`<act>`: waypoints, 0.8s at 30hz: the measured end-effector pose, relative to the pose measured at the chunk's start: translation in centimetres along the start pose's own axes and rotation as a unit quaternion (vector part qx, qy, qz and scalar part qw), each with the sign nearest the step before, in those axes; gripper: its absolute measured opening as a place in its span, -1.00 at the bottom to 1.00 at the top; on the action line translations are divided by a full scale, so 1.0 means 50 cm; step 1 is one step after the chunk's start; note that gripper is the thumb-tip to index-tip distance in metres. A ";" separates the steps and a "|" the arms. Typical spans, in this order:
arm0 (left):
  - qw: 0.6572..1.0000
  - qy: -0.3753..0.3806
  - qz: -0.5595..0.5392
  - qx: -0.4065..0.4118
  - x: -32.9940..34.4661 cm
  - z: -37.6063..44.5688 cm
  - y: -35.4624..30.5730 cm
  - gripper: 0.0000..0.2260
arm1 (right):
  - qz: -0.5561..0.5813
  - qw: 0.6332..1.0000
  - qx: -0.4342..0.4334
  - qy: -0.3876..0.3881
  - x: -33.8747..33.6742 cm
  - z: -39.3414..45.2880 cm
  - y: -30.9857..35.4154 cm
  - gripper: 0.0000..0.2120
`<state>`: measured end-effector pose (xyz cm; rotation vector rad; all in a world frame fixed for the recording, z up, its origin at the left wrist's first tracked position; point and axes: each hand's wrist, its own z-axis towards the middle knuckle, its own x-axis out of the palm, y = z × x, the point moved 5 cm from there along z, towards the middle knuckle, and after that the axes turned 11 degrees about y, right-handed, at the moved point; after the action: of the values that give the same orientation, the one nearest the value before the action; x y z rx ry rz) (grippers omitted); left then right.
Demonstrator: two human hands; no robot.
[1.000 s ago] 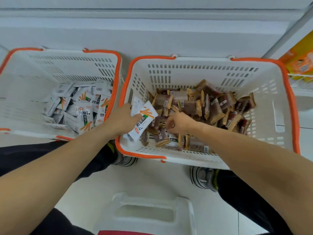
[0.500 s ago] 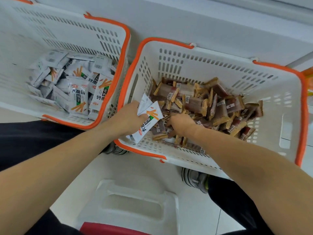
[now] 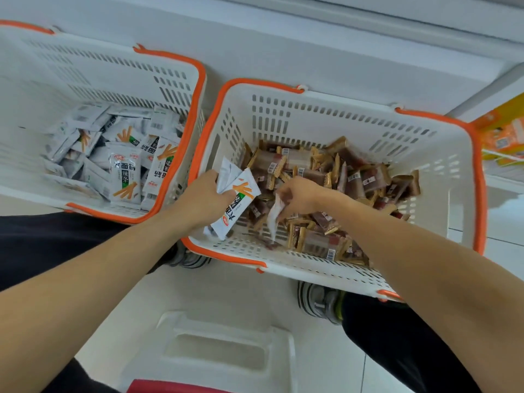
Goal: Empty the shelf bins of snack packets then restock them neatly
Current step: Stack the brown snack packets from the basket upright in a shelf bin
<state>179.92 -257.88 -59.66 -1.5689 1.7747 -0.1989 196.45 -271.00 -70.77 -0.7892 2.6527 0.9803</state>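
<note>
On your left sits the left basket [image 3: 198,89], holding a loose heap of white packets [image 3: 122,165] against its right wall. Your left hand [image 3: 204,199] hangs over the near-left corner of the right basket [image 3: 479,177], fingers curled round a small stack of white strays [image 3: 235,199]. Their long axis runs from near-left up to far-right, and the top one faces you.

Just right of that, your right hand [image 3: 300,194] is bent down at the wrist over the brown packets [image 3: 340,180], thumb and fingertips pinching the top of another white packet [image 3: 273,219]. It hangs below your fingers, long axis nearly upright, its lower end close to the basket floor.

I judge this the sorting step: white strays coming out of the brown pile. What the next move turns on is that the pinched packet lies just beside the stack in your left hand, and the left basket lies farther left, over two rims. Your left hand is the nearer one to it.
</note>
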 end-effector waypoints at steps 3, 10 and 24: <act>0.995 -0.056 -0.073 0.042 -0.009 -0.011 -0.016 -0.86 | 0.228 0.972 -0.062 -0.011 -0.071 -0.075 0.029 -0.67; 0.907 -0.008 -0.406 0.115 -0.051 -0.045 -0.056 -0.54 | 0.463 0.864 -0.196 -0.014 -0.101 -0.133 0.191 -0.66; 0.968 -0.242 -0.037 0.047 -0.353 -0.107 0.098 -0.36 | 0.059 0.964 -0.184 -0.183 -0.093 -0.075 0.464 -0.22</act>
<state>172.25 -242.58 -51.18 -1.4642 1.3083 0.0633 187.59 -256.77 -53.68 -0.4582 2.2493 1.5157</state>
